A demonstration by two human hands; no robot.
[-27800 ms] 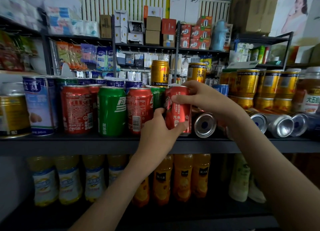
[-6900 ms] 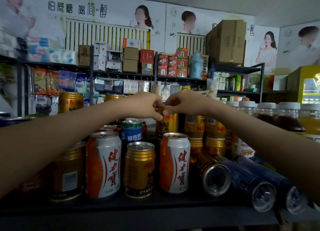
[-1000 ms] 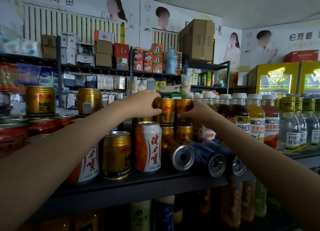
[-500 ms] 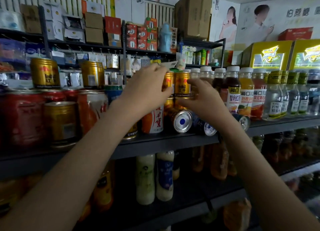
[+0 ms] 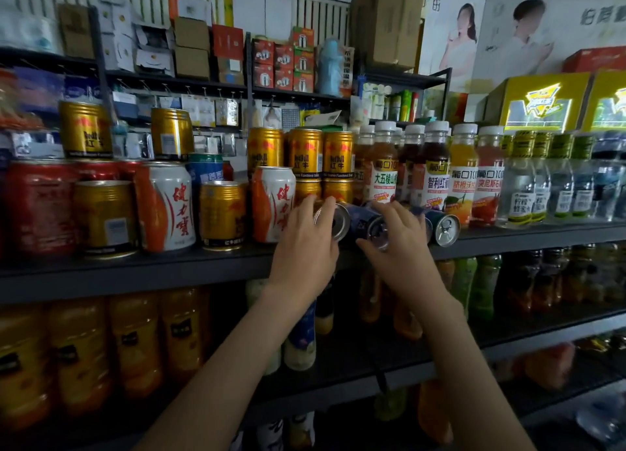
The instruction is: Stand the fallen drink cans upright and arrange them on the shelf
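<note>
Now: left hand (image 5: 305,247) curls fingers over a fallen gold can (image 5: 336,218); right hand (image 5: 399,244), at its 3 o'clock, grasps a fallen blue can (image 5: 376,231) on the shelf (image 5: 169,268).

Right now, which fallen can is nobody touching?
The rightmost fallen can, pull-tab end facing out; the left hand grips the leftmost fallen can, the right hand the middle fallen can.
</note>
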